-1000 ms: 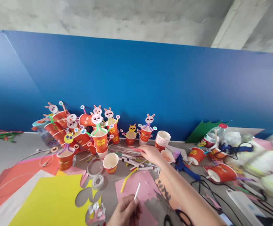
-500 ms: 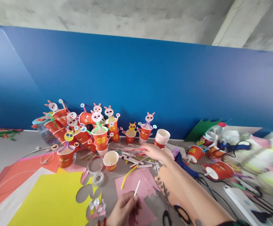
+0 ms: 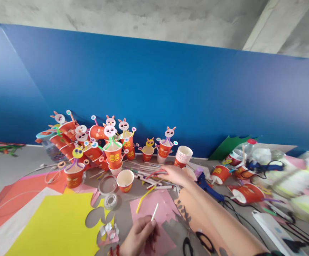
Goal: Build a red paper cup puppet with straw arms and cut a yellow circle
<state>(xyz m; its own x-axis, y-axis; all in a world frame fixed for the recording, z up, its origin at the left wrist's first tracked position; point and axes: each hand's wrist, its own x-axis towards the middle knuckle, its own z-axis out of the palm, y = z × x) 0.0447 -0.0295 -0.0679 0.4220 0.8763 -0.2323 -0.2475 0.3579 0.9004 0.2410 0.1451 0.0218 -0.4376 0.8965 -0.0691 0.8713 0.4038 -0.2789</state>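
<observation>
A: How many hands are in view?

B: Two, well apart. The left hand (image 3: 139, 237) sits low over the pink paper (image 3: 156, 217), fingers pinched on one white stick (image 3: 154, 212). The right hand (image 3: 174, 174) reaches out flat over the loose pile of straws (image 3: 146, 174) on the tabletop (image 3: 5, 170); fingers rest on the straws, and I cannot tell whether they grip any.

A: Which way does the stick point?

B: Its long axis tilts up and to the right, away from the person, free end toward the straws.

A: And the cups?

B: One plain red cup (image 3: 125, 180) stands upright, open and empty, beside a tape roll (image 3: 110, 201). One stack of white cups (image 3: 183, 156) stands just behind the right hand. A cluster of decorated cups (image 3: 95, 145) with bunny faces stands by the blue wall (image 3: 154, 96); too crowded to count. Three more cups lie on their sides at right, near one blue glue gun (image 3: 206, 185).

A: Paper?

B: One yellow sheet (image 3: 55, 227) with cutouts, one orange sheet (image 3: 23, 192). One pair of scissors (image 3: 197, 241) lies under the right forearm.
</observation>
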